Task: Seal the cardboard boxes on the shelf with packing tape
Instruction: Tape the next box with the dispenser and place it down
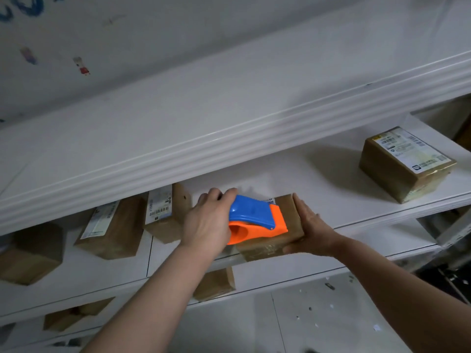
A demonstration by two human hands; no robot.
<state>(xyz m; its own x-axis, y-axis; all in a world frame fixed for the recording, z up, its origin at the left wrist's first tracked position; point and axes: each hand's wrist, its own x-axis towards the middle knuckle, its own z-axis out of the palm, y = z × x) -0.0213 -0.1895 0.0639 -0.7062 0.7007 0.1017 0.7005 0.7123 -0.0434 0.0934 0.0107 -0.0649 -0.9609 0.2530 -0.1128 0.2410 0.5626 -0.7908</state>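
Nearest to my view is the left forearm (158,289), rising from the bottom edge, so I start there and read across. Far left on the white shelf (293,171) sit a blurred brown box (30,250), a labelled box (112,230) lying at an angle, and a second labelled box (165,215) just beside it.

Next is the left hand (209,220), fingers curled over the back of the blue and orange tape dispenser (254,220) and gripping it. The dispenser rests on top of the small cardboard box (289,212) at the shelf's front edge. The right hand (311,228) lies with straight fingers flat against that box's right side, thumb along the near lower edge, bracing rather than clasping. Well apart to the right stands another taped box (405,164), glossy on its sides.

I judge the small cardboard box to be light and fairly stiff, and likely to skate on the smooth shelf, so it needs that side brace. Its near face shines with tape and looks slick. I would hold it by the bare cardboard sides, not the corners, which would probably crush. The dispenser looks like hard, light plastic, best held round its body and clear of the front, where I would expect a cutting edge, though I cannot see one.
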